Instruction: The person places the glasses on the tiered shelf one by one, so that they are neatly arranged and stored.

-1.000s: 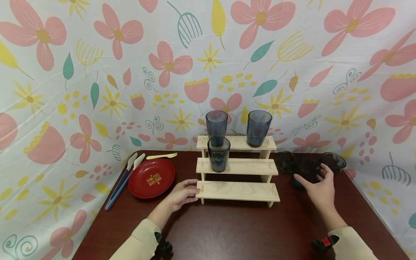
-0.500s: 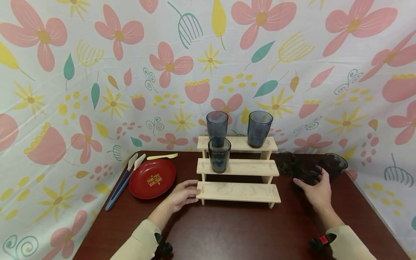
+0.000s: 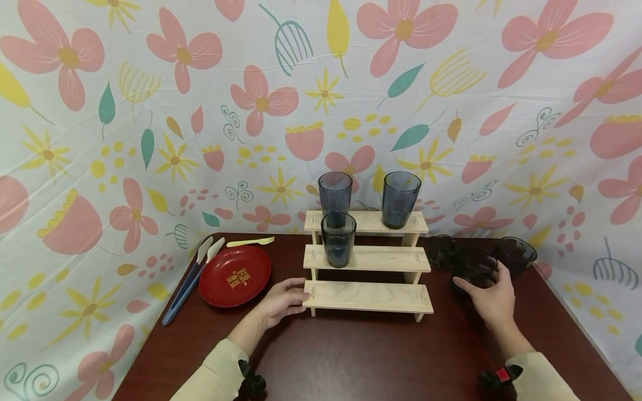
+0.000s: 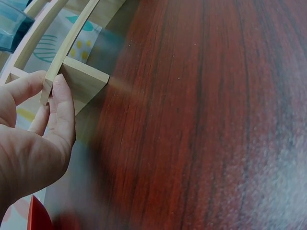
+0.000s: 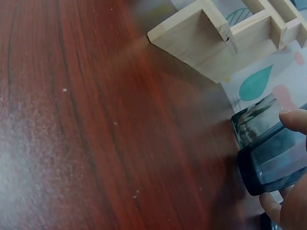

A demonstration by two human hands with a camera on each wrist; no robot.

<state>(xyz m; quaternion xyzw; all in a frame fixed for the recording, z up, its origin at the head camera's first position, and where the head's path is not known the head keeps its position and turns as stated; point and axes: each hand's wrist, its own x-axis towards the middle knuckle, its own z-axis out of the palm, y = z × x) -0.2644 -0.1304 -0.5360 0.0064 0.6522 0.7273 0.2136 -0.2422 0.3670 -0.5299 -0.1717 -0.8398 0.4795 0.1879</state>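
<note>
My left hand (image 3: pixel 282 301) pinches the left end of the lowest board of a three-step wooden rack (image 3: pixel 368 295). The left wrist view shows that board end between the fingertips (image 4: pixel 61 84). At the right, my right hand (image 3: pixel 494 295) grips a dark, see-through drinking glass (image 5: pixel 278 160), its thumb on one side and fingers on the other. Part of this glass is behind the hand in the head view. Another smoky glass (image 5: pixel 256 120) stands close behind it. One blue-grey glass (image 3: pixel 338 242) is on the middle step, and two more, including the right one (image 3: pixel 400 203), are on the top step.
Left of the rack lies a red plate (image 3: pixel 234 277), beside blue-handled knives (image 3: pixel 185 292) and a yellow fork (image 3: pixel 251 241). A dark glass bowl (image 3: pixel 515 253) stands beyond my right hand. Floral cloth (image 3: pixel 271 139) hangs behind the brown table (image 3: pixel 361 356).
My right hand has shifted slightly left around the dark glass, then stayed nearly still over the last half second. The left hand keeps its place on the rack.
</note>
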